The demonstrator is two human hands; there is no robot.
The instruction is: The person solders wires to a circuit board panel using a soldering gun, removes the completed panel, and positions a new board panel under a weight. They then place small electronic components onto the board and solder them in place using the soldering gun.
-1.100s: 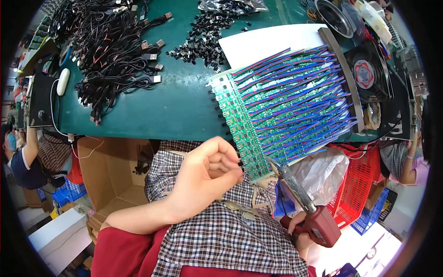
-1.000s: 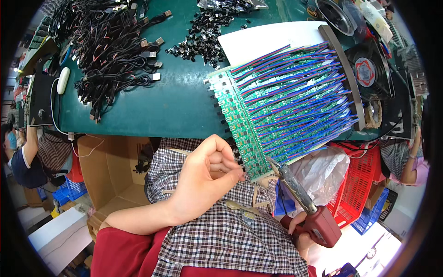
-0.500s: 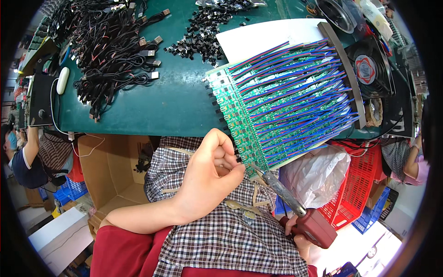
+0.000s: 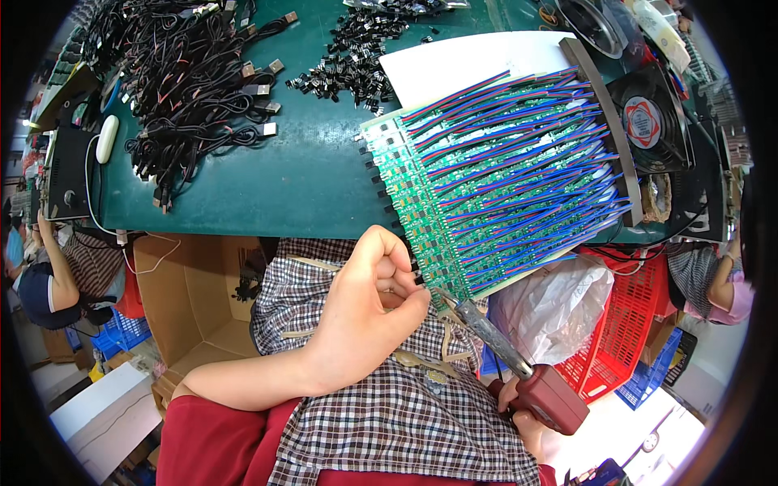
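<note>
My left hand (image 4: 369, 312) is closed in a pinch at the near left corner of a panel of green circuit boards (image 4: 429, 206). A small black component (image 4: 419, 280) shows at its fingertips, partly hidden by them. My right hand (image 4: 528, 425) grips a dark red soldering gun (image 4: 553, 398) from below, mostly hidden by its body. The gun's thin bent tip reaches the panel's near corner, close to my left fingertips; whether it touches cannot be made out. Blue, red and dark wires (image 4: 519, 178) run rightward across the panel, and black components line its left edge.
Black USB cables (image 4: 186, 105) lie heaped on the green table (image 4: 267, 186), near a pile of small black parts (image 4: 348, 65). A dark bar (image 4: 604, 130) crosses the wire ends, beside a fan (image 4: 648, 121). Below stand a cardboard box (image 4: 186, 300) and a red crate (image 4: 608, 348).
The soldering gun and its tip have shifted slightly left, toward my left fingertips. My left hand stays in place. At the far left, a co-worker's head has moved a little.
</note>
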